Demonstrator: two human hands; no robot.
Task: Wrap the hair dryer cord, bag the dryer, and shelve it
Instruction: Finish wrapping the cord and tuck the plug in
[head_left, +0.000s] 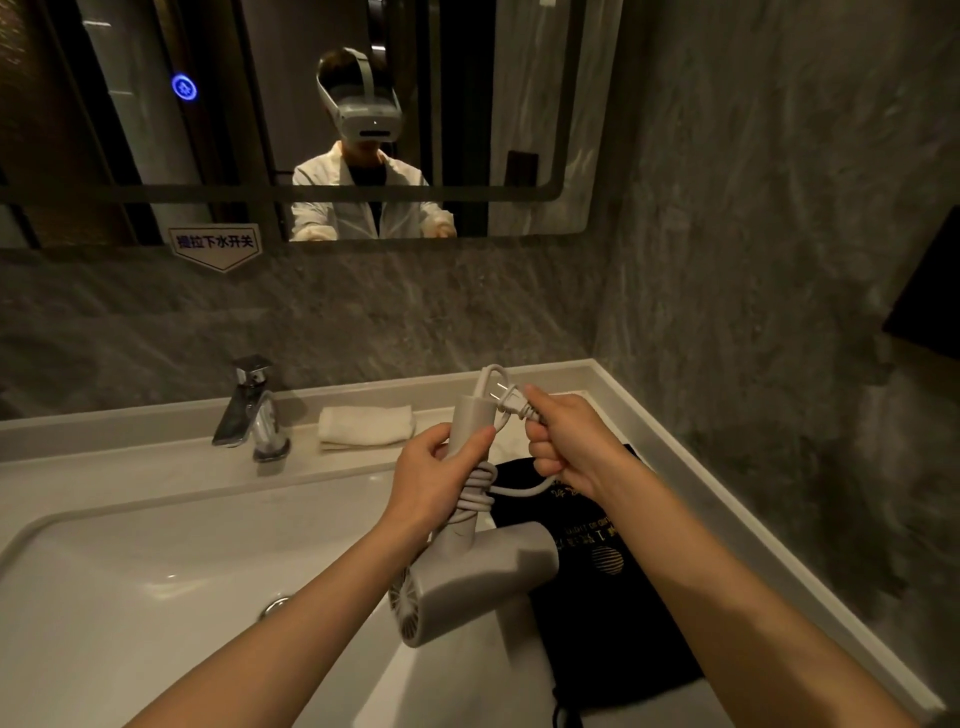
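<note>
Dryer looks light, rigid; left hand clamps its handle. Right hand pinches the limp cord by the plug. Bag at 4 o'clock.

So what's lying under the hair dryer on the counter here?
A black drawstring bag with gold print lies flat on the counter, beneath the held hair dryer. The dryer and the right hand cover part of the bag, so its full print can't be read.
</note>
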